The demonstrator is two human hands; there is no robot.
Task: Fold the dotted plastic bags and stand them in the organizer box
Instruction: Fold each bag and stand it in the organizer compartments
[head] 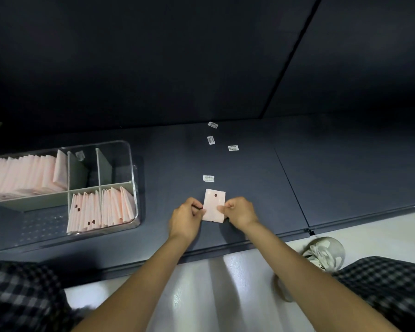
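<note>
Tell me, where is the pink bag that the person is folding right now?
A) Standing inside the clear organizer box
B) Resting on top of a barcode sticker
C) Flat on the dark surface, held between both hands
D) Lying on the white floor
C: the folded dotted plastic bag lies on the dark shelf surface, with the left hand gripping its left edge and the right hand pinching its right edge, apart from the organizer box.

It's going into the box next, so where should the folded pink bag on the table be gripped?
Probably by its two long side edges, from left and right, where the left hand and right hand already pinch the folded pink bag. It lies flat and narrow, so the sides are the easiest edges to lift.
</note>
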